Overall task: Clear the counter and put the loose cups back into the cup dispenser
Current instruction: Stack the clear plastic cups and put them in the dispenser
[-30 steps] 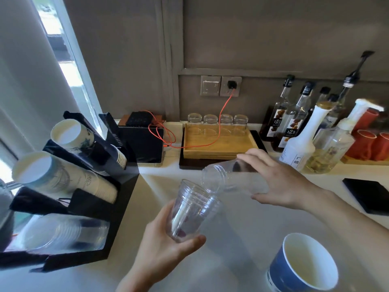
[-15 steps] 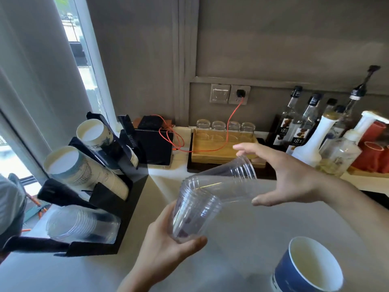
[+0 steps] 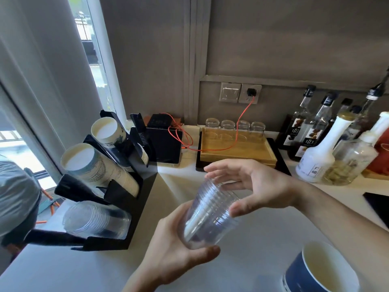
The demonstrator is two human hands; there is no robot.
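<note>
Head view: both hands on a stack of clear cups

Left hand [image 3: 179, 252] cups the base of the clear cup stack [image 3: 210, 213] from below, fingers and thumb curled round it. Right hand [image 3: 261, 187] closes over the stack's open end, thumb against the side and fingers arched over the rim. The stack is tilted, mouth up and away, and is held above the counter [image 3: 88, 270].

Left of the hands stands the black cup dispenser [image 3: 134, 186]. Its two upper slots hold paper cup stacks [image 3: 99, 167] lying at a slant with mouths outward; its bottom slot holds clear cups [image 3: 94, 220] on their sides.

At lower right, near the frame edge, a blue paper cup [image 3: 322, 270] stands upright on the counter. Behind the hands sits a wooden tray [image 3: 237, 150] with four glasses [image 3: 234, 126] along its back edge; a red cable [image 3: 242, 116] crosses it to the wall socket. Syrup bottles [image 3: 311, 131] line the wall at right.
</note>
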